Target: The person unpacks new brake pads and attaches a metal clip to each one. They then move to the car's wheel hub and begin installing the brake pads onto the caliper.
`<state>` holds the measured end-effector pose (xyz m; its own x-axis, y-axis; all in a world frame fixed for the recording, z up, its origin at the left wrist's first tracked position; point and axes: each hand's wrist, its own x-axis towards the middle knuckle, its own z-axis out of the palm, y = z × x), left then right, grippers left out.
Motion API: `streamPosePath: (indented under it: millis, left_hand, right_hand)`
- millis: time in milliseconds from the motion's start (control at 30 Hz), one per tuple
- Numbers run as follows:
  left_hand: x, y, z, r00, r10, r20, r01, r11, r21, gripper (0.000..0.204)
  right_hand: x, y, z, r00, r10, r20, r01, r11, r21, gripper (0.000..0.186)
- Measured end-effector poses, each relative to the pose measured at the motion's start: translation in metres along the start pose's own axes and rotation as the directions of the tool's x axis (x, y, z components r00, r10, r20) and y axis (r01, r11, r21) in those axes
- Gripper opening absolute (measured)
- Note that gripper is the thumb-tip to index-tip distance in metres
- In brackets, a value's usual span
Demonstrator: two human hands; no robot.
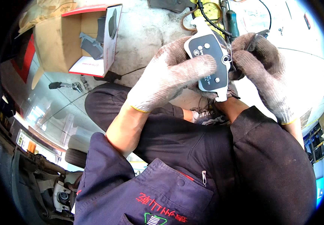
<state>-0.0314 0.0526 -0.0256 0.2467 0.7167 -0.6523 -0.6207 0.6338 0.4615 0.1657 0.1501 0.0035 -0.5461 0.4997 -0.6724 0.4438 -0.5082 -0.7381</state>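
Note:
My left hand (169, 69), in a pale knitted glove with grime on it, grips a brake pad (212, 84) with a silvery edge and dark grey backing, its thumb across the printed face. The pad is held upright at a slight tilt. My right hand (261, 67), gloved too, has its fingers curled beside the pad's right edge around a dark metal piece (259, 35), partly hidden by the fingers. Just beyond my hands lie a green-handled tool (231, 22), black cables and a yellow object (212, 13) on the floor.
An open cardboard box (53, 45) holding grey pads (91, 45) sits at upper left. A ratchet-like tool (62, 86) lies on the pale floor (132, 45). My crossed legs fill the lower middle. A tyre (76, 157) and vehicle underside parts (46, 187) are at lower left.

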Motion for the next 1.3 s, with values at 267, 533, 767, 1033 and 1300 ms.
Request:
streamPosePath:
  millis: [267,533,767,1033,1300]
  left_hand:
    - [0.004,-0.005,-0.002,0.999,0.053,0.014,-0.054,0.996,0.067,0.043]
    - [-0.003,0.009,0.007,0.997,0.079,0.01,-0.079,0.996,0.046,0.05]
    - [-0.008,0.012,0.006,0.997,0.074,-0.029,-0.065,0.973,0.22,0.053]
    - [-0.004,0.009,0.002,1.0,0.023,0.021,-0.024,0.998,0.057,0.05]
    - [-0.004,0.008,0.0,0.998,0.004,0.064,-0.001,0.999,-0.044,0.047]
  right_hand:
    - [-0.004,0.007,0.002,0.957,-0.29,-0.014,0.281,0.937,-0.209,0.032]
    - [-0.004,-0.004,-0.005,0.894,-0.44,0.091,0.44,0.817,-0.374,0.045]
    - [-0.013,-0.036,0.007,0.968,-0.236,-0.084,0.18,0.889,-0.421,0.033]
    - [-0.009,-0.026,-0.013,0.868,-0.495,0.022,0.46,0.788,-0.411,0.036]
    - [-0.012,-0.015,-0.012,0.895,-0.446,0.028,0.413,0.8,-0.435,0.035]
